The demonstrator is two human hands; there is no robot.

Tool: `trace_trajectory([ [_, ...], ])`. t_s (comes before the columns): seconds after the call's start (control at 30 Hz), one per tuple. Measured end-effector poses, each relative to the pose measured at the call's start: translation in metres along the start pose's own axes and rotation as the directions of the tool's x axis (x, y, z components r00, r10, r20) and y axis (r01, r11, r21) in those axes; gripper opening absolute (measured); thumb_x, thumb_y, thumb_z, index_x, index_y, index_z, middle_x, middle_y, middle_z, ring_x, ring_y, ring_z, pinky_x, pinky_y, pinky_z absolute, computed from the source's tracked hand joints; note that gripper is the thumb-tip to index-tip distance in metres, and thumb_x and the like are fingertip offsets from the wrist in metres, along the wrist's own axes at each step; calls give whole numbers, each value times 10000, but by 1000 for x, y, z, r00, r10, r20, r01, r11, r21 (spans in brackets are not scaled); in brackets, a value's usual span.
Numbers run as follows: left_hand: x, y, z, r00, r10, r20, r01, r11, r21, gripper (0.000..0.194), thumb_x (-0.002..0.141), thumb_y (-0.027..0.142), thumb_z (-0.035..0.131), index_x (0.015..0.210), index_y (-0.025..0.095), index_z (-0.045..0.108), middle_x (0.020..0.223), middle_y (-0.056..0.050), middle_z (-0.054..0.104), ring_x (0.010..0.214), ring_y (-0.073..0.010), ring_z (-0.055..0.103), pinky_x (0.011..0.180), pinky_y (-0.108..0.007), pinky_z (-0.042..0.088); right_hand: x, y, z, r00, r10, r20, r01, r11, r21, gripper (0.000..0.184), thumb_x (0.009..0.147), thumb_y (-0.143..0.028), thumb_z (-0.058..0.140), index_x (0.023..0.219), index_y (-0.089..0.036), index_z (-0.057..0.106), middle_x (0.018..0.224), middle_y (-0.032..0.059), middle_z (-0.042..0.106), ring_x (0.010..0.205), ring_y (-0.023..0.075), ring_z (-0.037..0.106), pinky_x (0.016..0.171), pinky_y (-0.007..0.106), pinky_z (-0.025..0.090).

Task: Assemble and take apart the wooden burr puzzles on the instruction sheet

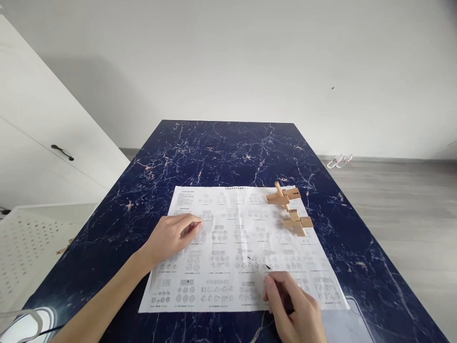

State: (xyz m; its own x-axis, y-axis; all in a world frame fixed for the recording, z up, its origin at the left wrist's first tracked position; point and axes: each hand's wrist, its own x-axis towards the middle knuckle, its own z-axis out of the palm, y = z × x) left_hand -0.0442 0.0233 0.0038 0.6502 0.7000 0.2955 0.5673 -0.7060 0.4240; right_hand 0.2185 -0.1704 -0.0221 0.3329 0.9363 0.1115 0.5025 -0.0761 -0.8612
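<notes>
A white printed instruction sheet [243, 247] full of small diagrams lies flat on a dark blue marbled table [221, 147]. My left hand [171, 236] rests palm down on the sheet's left part, fingers loosely curled, holding nothing. My right hand [294, 307] hovers over the sheet's lower right edge with its fingers drawn together; nothing shows in them. Two wooden interlocking puzzle pieces sit on the sheet's upper right: one cross-shaped piece [283, 195] and a second one [297, 223] just below it. Neither hand touches them.
A white cabinet [43, 143] with a black handle stands at the left. A white perforated surface [24, 247] is beside the table's left edge. A pair of slippers [339, 161] lies on the grey floor by the far wall.
</notes>
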Motion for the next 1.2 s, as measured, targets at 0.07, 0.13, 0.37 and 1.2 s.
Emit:
trace_trajectory([
  [0.07,0,1,0,1000,-8,3,8,1000,-1,221,1066,288,535,1017,199,731,849,5,796,612,-99,645,604,-214,510,0,-1,0,1000,-4,-1,4,1000,6,441,1080,-563,502,820,-242,655,573,-11,601,409,141,516,442,235,443],
  [0.13,-1,2,0,1000,-10,6,10,1000,2,233,1069,293,528,1016,196,733,857,-2,798,625,-105,656,611,-218,514,0,-2,0,1000,-3,7,3,1000,18,439,1081,-566,499,828,-242,655,584,-8,610,418,145,527,448,238,449],
  [0.37,-4,2,1,999,34,25,-34,999,28,236,1077,275,514,987,202,718,793,12,755,639,-114,658,651,-226,510,-1,-4,-1,998,57,-22,-57,998,24,459,1064,-603,513,814,-243,648,611,-7,631,482,155,571,506,238,471],
  [1.2,-21,11,12,946,320,57,-323,945,60,261,1100,232,479,972,176,699,808,-2,769,595,-120,652,585,-254,451,-3,13,0,995,90,-37,-88,995,38,441,1046,-632,528,867,-244,640,713,22,691,590,187,635,627,285,518],
])
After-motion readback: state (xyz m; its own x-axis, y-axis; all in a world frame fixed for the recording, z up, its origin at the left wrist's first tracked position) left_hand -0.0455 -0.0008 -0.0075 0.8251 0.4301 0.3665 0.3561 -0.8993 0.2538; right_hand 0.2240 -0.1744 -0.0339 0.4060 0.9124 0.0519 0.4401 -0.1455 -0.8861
